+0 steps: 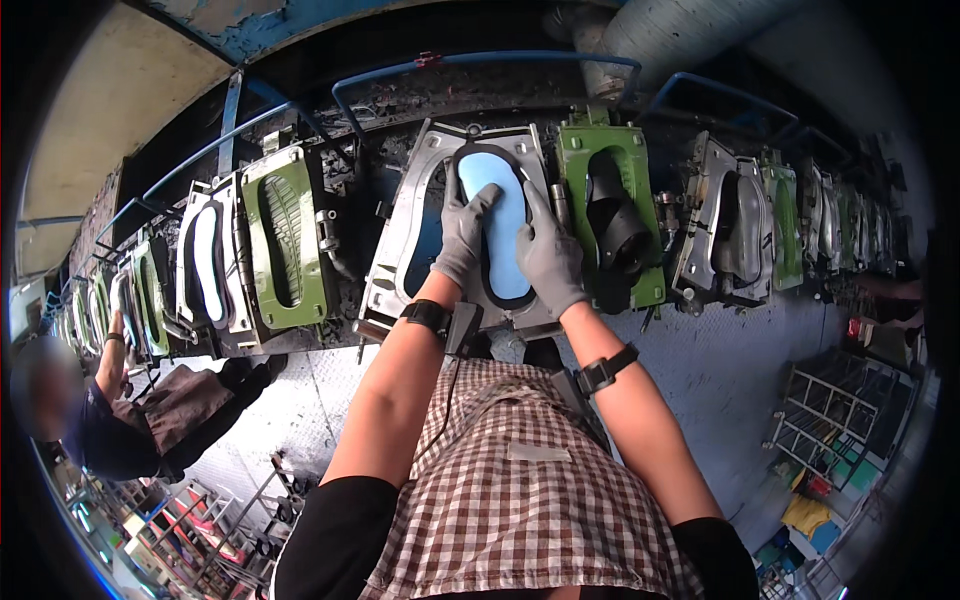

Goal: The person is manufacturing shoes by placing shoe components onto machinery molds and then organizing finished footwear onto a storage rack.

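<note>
Right between the gloved left hand and right hand sits a pale-blue sole, dark rim and all. Left one's half-curled, thumb down on the blue face, fingers along the left edge; right one's straighter, laid along the right edge, so it's basically held from both sides. Under the grip: silver mould, with green moulds either side, blue rail past the fingertips, pale floor nearer the body, co-worker way off left. Sole's long axis runs away from the wearer, far end leaning slightly left.
</note>
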The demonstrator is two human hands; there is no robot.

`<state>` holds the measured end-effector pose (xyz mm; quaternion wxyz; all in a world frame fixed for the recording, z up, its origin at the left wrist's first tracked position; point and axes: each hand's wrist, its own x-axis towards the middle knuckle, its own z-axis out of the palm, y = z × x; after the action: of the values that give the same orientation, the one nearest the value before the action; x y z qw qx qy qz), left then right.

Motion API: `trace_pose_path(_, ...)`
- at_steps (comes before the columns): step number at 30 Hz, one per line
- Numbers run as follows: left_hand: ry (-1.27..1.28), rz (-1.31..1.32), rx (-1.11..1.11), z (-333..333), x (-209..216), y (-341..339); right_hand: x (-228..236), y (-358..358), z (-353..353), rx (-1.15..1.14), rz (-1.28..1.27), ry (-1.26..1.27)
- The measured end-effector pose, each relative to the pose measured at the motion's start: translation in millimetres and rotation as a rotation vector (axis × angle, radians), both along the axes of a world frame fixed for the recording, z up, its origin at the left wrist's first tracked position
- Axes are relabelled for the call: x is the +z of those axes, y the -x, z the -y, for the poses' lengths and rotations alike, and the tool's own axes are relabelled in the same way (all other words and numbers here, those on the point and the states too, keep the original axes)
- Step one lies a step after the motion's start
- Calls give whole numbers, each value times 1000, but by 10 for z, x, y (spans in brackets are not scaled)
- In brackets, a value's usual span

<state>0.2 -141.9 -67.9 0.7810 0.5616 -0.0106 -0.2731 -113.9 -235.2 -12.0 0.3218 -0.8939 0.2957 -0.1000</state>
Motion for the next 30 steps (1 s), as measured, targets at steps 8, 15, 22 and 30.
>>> trace_pose_path(8,-739,679,104,-60,172,868,284,825,483,114,291,-189)
trace_pose_path(15,-789,674,-406,1071,543,1346,354,1564,1282,-100,375,-94)
trace_pose_path(22,-79,197,-262,2384,1342,2079,586,2486,2376,-253,329,-930)
trace_pose_path(30,-68,-206,-371,4477,721,2811,436,3561,4328,-743,683,-558)
